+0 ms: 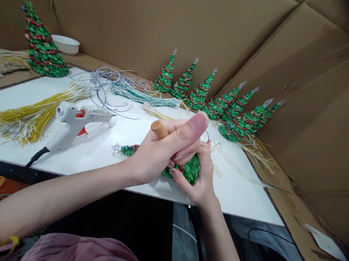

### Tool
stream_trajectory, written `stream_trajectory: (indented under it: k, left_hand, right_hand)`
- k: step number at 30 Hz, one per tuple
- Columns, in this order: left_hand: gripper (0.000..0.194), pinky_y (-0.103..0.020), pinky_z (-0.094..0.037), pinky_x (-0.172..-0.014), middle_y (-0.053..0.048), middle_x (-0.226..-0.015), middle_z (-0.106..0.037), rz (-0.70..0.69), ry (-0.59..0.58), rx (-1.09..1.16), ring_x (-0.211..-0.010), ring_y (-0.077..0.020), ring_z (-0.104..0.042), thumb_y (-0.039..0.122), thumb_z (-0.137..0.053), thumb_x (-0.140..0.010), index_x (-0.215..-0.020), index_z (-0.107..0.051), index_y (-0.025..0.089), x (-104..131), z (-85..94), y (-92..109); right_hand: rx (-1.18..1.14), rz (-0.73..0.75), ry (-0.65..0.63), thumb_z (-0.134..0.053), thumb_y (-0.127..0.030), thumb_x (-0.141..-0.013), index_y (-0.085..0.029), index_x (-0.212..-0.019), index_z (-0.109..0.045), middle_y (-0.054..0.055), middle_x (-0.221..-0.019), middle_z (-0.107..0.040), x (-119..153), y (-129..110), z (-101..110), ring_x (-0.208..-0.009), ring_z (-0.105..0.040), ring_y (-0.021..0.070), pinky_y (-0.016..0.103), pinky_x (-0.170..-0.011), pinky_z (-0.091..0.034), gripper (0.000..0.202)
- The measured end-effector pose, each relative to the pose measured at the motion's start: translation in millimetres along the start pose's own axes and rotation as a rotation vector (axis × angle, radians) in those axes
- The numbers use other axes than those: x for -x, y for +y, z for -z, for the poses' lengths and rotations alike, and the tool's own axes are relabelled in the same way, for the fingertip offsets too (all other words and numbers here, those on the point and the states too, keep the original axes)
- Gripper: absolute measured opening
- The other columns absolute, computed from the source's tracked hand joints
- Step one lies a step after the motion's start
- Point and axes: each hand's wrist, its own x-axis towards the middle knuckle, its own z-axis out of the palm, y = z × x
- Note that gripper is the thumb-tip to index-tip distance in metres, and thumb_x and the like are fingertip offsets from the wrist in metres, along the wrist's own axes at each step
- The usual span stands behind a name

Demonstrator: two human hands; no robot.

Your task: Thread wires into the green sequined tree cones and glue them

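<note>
A small green tree with a clear star tip lies on its side on the white board, star to the left. My left hand is closed around a tool with a wooden handle, just over the tree's middle; the tool's working end is hidden by the fingers. My right hand grips the tree near its wide base, thumb on the near side and fingers behind it.
A white glue gun and yellow wire bundles lie left on the board. Green-white wires lie behind. Several small trees line the cardboard wall; a larger tree and white bowl stand back left.
</note>
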Motion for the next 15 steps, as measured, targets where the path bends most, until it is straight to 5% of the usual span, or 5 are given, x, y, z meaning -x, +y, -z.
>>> stream_trajectory:
  k: [15]
  left_hand:
    - [0.06,-0.023,-0.02,-0.041,0.007,-0.042,-0.026,0.025,-0.007,0.0,-0.039,-0.0039,-0.024,0.051,-0.055,-0.093,-0.049,-0.033,0.017,-0.4,2.2,-2.8]
  right_hand:
    - [-0.005,0.002,0.006,-0.067,-0.039,-0.076,-0.026,-0.11,-0.052,0.007,-0.112,-0.059,-1.4,-0.6,-0.5,-0.112,-0.058,0.0316,0.07,-0.114,-0.001,0.04]
